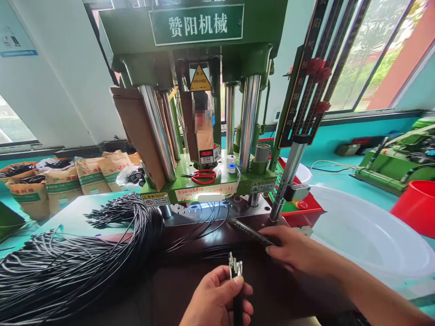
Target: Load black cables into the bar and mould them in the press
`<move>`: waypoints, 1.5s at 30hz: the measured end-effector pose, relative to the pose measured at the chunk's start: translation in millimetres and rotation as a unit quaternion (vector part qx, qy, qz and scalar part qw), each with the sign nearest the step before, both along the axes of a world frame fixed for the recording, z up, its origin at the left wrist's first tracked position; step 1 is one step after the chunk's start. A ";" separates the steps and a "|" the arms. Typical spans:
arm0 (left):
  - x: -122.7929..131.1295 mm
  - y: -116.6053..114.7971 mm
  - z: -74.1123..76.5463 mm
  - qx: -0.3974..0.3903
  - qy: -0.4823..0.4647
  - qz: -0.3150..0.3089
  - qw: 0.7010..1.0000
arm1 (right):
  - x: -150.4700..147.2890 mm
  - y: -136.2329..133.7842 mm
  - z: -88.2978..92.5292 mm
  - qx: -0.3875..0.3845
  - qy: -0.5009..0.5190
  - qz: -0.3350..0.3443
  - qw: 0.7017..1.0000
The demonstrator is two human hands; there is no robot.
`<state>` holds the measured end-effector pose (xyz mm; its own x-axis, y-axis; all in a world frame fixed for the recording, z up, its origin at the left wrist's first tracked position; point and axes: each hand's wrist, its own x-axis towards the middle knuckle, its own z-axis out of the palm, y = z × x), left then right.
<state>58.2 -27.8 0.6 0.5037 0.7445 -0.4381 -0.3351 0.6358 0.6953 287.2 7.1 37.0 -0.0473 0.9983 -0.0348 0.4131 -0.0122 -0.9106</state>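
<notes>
In the lower middle, my left hand point(222, 294) is closed around a small bunch of black cables point(238, 308) whose bare metal terminals point(235, 267) point up past the thumb. To the right, my right hand point(295, 249) grips a slim, dark metal tool point(249, 230), its kind unclear, tilted with its far end near the press opening. Several thin black cables point(210, 217) run from the lit opening of the green press point(224, 181) onto the dark brown table point(183, 285). A big bundle of black cables point(136, 231) spreads over the left side.
Red-handled scissors point(204, 176) and a roll of blue-and-white tape point(231, 168) lie on the press ledge. A control box with a red button point(301, 205) stands right, beside a large white tub point(370, 231). Paper sacks point(61, 185) line the left wall.
</notes>
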 end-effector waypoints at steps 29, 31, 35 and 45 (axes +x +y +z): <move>34.5 12.8 -4.1 0.119 0.152 -0.086 0.977 | -56.3 -43.2 -49.7 -0.068 0.284 -0.056 0.955; 34.8 13.0 -6.5 0.114 0.161 -0.092 0.976 | -56.4 -43.2 -48.3 -0.069 0.277 -0.059 0.957; 35.1 12.3 -6.1 0.106 0.176 -0.085 0.975 | -55.8 -43.8 -43.9 -0.077 0.251 -0.057 0.963; 37.9 10.3 -3.2 0.135 0.201 -0.059 0.968 | -61.2 -47.6 -47.4 -0.054 0.183 -0.080 0.978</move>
